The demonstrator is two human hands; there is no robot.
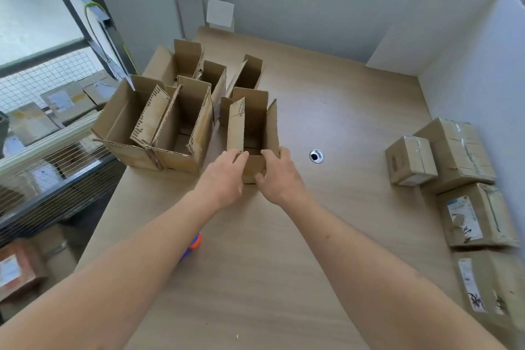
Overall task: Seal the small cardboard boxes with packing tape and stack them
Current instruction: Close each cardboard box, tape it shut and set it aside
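Note:
A small open cardboard box (251,125) stands on the wooden table (255,278) with its flaps upright. My left hand (224,176) grips its near left corner, fingers curled over the near rim. My right hand (279,175) holds the near right corner, thumb on the front wall and fingers over the rim. Several more open boxes (170,128) stand to the left and behind. An orange and blue tape dispenser (193,244) lies on the table, mostly hidden under my left forearm.
Sealed, taped boxes (451,150) sit along the table's right edge, with a small one (410,160) in front. A metal cable hole (316,156) lies right of my hands. A white wall closes the far and right sides. Wire shelving with parcels (45,111) stands at left.

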